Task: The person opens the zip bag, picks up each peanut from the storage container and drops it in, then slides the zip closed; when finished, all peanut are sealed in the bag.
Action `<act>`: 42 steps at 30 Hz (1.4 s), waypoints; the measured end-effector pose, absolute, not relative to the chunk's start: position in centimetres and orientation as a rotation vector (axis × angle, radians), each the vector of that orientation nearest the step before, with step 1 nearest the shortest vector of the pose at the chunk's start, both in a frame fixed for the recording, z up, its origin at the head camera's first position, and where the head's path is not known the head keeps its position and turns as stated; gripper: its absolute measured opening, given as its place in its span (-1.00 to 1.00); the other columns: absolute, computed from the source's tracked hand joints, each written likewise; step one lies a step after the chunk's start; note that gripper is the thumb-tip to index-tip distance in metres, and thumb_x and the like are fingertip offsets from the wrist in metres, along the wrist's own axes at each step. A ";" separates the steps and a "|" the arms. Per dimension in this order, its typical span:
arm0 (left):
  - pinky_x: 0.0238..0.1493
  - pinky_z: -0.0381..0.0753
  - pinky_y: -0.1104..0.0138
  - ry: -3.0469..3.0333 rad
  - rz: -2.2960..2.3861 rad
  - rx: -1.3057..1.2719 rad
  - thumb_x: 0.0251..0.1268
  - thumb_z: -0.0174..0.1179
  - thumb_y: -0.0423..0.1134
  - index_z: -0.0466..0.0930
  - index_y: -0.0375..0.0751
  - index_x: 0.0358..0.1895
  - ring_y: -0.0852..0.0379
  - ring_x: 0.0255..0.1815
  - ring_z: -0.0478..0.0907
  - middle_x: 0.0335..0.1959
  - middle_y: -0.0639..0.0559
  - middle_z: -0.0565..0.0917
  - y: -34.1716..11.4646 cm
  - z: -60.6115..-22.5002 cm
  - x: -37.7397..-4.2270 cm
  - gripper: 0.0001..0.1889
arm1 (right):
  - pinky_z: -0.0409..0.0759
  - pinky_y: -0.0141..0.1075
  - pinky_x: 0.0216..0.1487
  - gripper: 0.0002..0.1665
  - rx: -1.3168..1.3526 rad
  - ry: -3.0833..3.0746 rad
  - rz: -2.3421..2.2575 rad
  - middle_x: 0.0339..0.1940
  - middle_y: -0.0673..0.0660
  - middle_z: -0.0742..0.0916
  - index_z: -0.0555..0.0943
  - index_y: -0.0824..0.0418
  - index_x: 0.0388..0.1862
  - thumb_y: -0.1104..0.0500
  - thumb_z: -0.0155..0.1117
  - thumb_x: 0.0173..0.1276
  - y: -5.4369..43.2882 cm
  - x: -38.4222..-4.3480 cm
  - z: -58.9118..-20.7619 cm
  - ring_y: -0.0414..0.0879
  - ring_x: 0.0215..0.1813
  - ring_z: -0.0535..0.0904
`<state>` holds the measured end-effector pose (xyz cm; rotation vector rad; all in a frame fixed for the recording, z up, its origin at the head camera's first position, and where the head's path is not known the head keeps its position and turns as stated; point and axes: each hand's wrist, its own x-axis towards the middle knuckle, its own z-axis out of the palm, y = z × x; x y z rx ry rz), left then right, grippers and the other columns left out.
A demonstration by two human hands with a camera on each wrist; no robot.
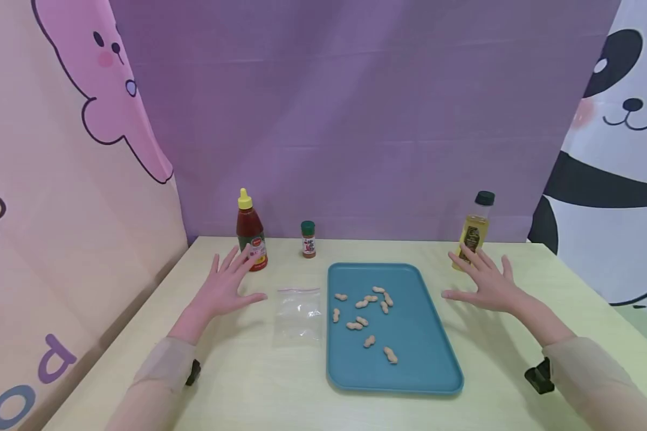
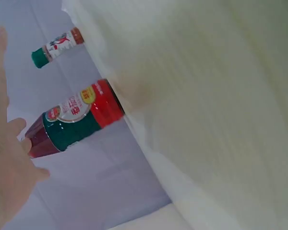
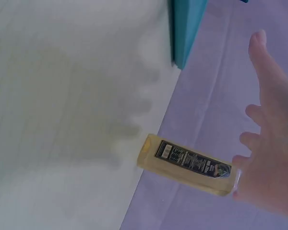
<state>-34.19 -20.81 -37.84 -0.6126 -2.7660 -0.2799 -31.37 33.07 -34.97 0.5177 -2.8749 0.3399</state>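
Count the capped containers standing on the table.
3: the red sauce bottle behind the left hand, the small green-capped jar to that bottle's right, and the oil bottle behind the right hand. The hands partly cover both bottles; no others seem hidden.

Ahead of me a small green-capped jar (image 1: 308, 241) stands upright near the far edge of the table (image 1: 237, 377), before a purple backdrop (image 1: 356, 120); to my left I see a pink cartoon figure (image 1: 88, 66), to my right a panda (image 1: 614, 245)

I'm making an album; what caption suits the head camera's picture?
Left hand and right hand spread wide, either side of a bag and a tray of peanuts.
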 end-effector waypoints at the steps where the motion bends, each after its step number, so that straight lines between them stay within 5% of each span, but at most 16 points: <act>1: 0.41 -0.28 -0.22 -2.762 -0.323 -0.622 0.06 0.11 0.39 0.04 -0.02 0.47 -0.17 0.53 -0.21 0.53 -0.08 -0.03 -20.6 -37.8 -34.3 -0.04 | -0.35 0.44 0.25 0.04 0.530 -2.866 0.362 0.47 0.39 0.12 0.16 0.20 0.45 -0.28 0.27 0.14 32.9 -31.4 -34.7 0.44 0.42 -0.04; 7: 0.37 0.14 -0.11 -2.783 -0.579 -0.643 0.16 0.18 0.21 0.27 -0.11 0.37 -0.16 0.46 0.09 0.42 -0.14 0.23 -19.0 -37.8 -35.0 -0.24 | 0.23 0.30 0.21 -0.20 0.625 -2.787 0.491 0.35 0.45 0.34 0.32 0.37 0.32 -0.10 0.24 0.27 31.0 -32.2 -33.4 0.40 0.31 0.26; 12: 0.30 0.31 -0.02 -2.825 -0.754 -0.626 0.24 0.16 0.11 0.36 -0.10 0.31 -0.09 0.35 0.31 0.32 -0.07 0.40 -17.7 -37.5 -35.6 -0.38 | 0.43 0.17 0.13 -0.40 0.698 -2.703 0.580 0.21 0.38 0.53 0.44 0.34 0.23 0.02 0.22 0.32 28.1 -33.0 -32.9 0.30 0.23 0.42; 42: 0.16 0.49 0.09 -3.025 -0.975 -0.587 0.20 0.27 -0.18 0.45 -0.24 0.20 -0.09 0.13 0.48 0.11 -0.16 0.57 -15.1 -38.0 -36.8 -0.50 | 0.59 -0.15 0.04 -0.55 1.002 -2.817 1.067 0.10 0.29 0.63 0.51 0.33 0.14 0.14 0.21 0.33 10.1 -36.9 -35.4 0.10 0.06 0.60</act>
